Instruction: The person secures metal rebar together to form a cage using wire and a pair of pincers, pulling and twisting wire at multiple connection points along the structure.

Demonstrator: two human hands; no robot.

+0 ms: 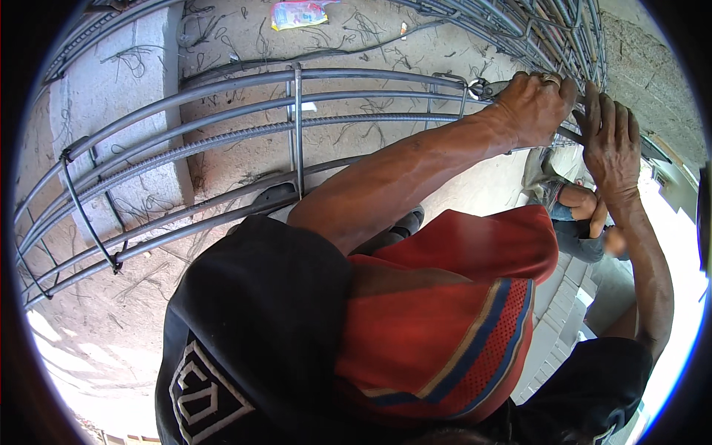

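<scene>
My left hand (538, 107) is closed around the handles of dark metal pincers (482, 90). Their jaws sit at a stirrup near the right end of a long rebar cage (245, 136), which curves across the fisheye picture. Just right of it is my right hand (614, 152), palm down, its fingers long and close together over a dark metal bar (569, 134). The bar's far end is hidden under that hand, so I cannot make out whether it belongs to the cage or the tool. Whatever wire the jaws touch is too small to see.
A pale concrete slab (119, 111) lies beneath the cage at left. Bundled rebar (545, 37) fills the upper right beside a rough concrete surface (649, 81). Wire scraps and a colourful plastic packet (298, 14) litter the ground. Another person (582, 219) is low down beyond my right forearm.
</scene>
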